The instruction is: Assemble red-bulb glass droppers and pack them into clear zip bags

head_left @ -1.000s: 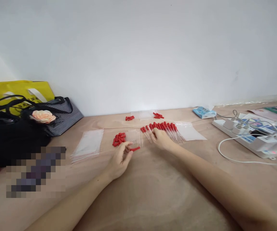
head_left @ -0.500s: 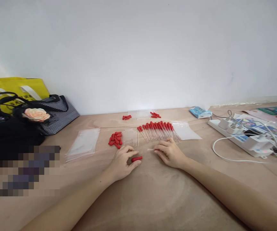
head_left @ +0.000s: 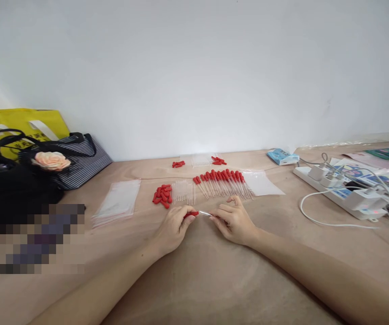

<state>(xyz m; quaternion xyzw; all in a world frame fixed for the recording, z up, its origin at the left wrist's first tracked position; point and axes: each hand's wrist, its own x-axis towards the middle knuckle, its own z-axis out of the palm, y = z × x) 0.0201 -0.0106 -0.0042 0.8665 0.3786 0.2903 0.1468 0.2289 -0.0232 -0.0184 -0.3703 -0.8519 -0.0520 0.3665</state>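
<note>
My left hand (head_left: 175, 227) pinches a red rubber dropper bulb (head_left: 191, 214) between thumb and fingers. My right hand (head_left: 232, 222) is closed on a thin clear dropper tube (head_left: 205, 213), whose end points left at the bulb's mouth; whether it is inside I cannot tell. Beyond my left hand are a pile of loose red bulbs (head_left: 162, 195) and a row of bare clear tubes (head_left: 184, 192). Past my right hand lies a row of droppers with red bulbs on their tubes (head_left: 222, 183).
Clear plastic bags (head_left: 118, 202) lie at left, another bag (head_left: 262, 183) at right. More bulbs (head_left: 219, 160) and tubes (head_left: 201, 160) are near the wall. A power strip (head_left: 343, 194) with cables, a blue packet (head_left: 282, 156) and a striped bag (head_left: 82, 160) flank the work area.
My left fingers have closed on the red bulb, which lay on the table between them. My right hand has brought the tube left, up to the bulb's mouth.
</note>
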